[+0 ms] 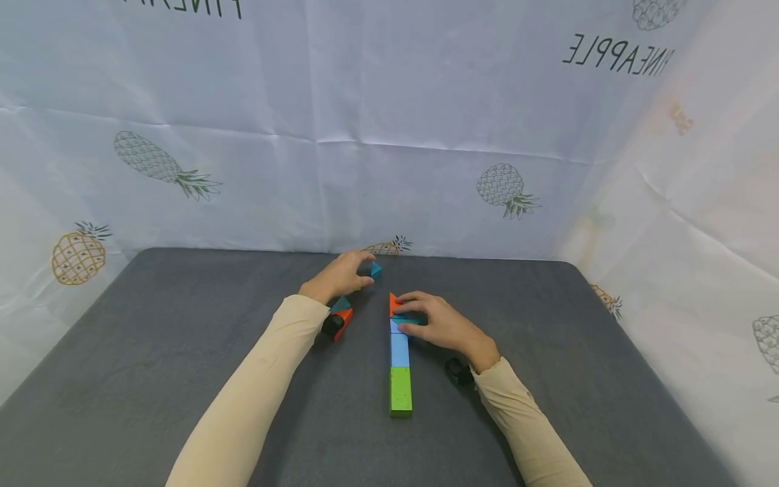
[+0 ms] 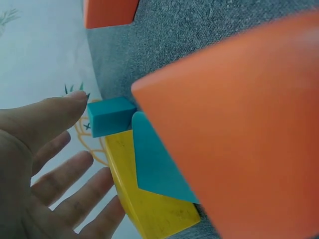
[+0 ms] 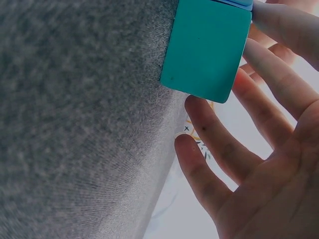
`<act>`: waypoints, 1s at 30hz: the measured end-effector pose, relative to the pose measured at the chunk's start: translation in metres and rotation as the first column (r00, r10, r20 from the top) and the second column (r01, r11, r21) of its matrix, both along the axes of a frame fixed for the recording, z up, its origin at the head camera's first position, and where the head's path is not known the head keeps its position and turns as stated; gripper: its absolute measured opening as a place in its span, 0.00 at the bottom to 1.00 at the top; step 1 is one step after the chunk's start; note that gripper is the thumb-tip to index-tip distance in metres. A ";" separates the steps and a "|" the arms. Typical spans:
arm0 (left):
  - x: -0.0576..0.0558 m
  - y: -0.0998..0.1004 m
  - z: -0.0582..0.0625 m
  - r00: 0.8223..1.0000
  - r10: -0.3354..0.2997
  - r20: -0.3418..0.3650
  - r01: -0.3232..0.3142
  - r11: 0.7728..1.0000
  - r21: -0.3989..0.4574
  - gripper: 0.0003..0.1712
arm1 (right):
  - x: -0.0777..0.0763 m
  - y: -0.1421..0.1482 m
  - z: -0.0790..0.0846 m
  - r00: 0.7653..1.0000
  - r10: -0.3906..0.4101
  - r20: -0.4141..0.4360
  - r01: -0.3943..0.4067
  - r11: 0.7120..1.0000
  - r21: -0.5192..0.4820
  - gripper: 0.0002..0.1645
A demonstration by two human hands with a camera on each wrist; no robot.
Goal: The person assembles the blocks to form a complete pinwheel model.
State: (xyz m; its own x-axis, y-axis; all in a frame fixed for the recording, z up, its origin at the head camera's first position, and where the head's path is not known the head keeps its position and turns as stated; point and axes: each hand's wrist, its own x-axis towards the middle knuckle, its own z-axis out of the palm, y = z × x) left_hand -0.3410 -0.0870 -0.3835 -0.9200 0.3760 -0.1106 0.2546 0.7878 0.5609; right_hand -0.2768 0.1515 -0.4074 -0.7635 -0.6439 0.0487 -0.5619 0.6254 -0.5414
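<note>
Near the table's far edge, my left hand (image 1: 342, 276) reaches beside a small teal block (image 1: 376, 270), thumb and fingers spread around a gap. In the left wrist view the thumb tip comes close to that teal block (image 2: 110, 117), and a yellow block (image 2: 149, 199) lies by the fingertips. My right hand (image 1: 447, 325) is at the far end of a row of blocks. Its thumb and index finger pinch a teal block (image 3: 207, 50) between a light blue triangular block (image 1: 395, 326) and an orange triangular block (image 1: 393, 306).
The row runs toward me through a light blue block (image 1: 399, 352) to a green block (image 1: 400, 391). Under my left wrist lie an orange block (image 1: 345, 319) and another teal block (image 1: 341, 304). A pineapple-print cloth (image 1: 395, 196) hangs behind the dark table (image 1: 182, 365).
</note>
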 end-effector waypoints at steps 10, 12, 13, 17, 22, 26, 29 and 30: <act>-0.004 0.003 0.002 1.000 -0.002 0.025 0.003 1.000 -0.013 0.32 | 0.001 0.000 0.002 1.000 0.007 0.002 -0.007 1.000 -0.008 0.23; -0.005 0.003 0.001 1.000 -0.006 0.028 0.006 1.000 -0.010 0.32 | 0.001 -0.001 0.002 1.000 0.009 0.002 -0.009 1.000 -0.010 0.24; -0.005 0.004 0.001 0.999 -0.007 0.032 0.007 1.000 -0.009 0.32 | 0.001 -0.001 0.002 1.000 0.011 0.001 -0.011 1.000 -0.012 0.24; -0.006 0.006 0.001 0.998 -0.025 0.052 0.026 0.999 -0.019 0.32 | 0.000 0.000 0.002 1.000 0.014 -0.005 -0.014 1.000 -0.011 0.24; -0.007 0.008 0.001 0.996 -0.050 0.077 0.054 0.997 -0.055 0.33 | 0.000 0.001 0.001 1.000 0.017 -0.009 -0.017 1.000 -0.007 0.24; -0.007 0.008 0.001 0.997 -0.039 0.064 0.043 0.997 -0.059 0.30 | 0.000 0.001 0.001 1.000 0.018 -0.011 -0.018 1.000 -0.006 0.24; -0.007 0.008 0.001 0.998 -0.035 0.056 0.038 0.998 -0.059 0.27 | 0.000 0.001 0.001 1.000 0.016 -0.006 -0.016 1.000 -0.006 0.24; -0.007 0.008 0.001 0.998 -0.033 0.056 0.036 0.998 -0.056 0.26 | 0.000 0.002 0.001 1.000 0.016 -0.006 -0.016 1.000 -0.006 0.24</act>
